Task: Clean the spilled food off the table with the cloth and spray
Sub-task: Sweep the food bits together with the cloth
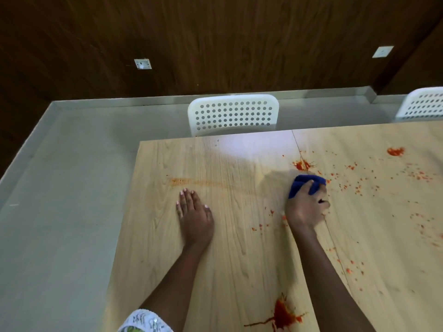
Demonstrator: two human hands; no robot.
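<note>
Blue cloth (305,185), bunched in the right hand (306,209) with fingers clamped round it, presses the worktop (239,236) just below a red splat (302,165). Wiping is underway; next, I judge, a push through that splat. The left hand (194,213) lies flat, fingers straight. More sauce (284,312) sits nearer. No spray visible. White chair (233,115), wooden wall (215,39) beyond.

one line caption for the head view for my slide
Right hand wipes red spill with blue cloth; left hand rests flat on table.
</note>
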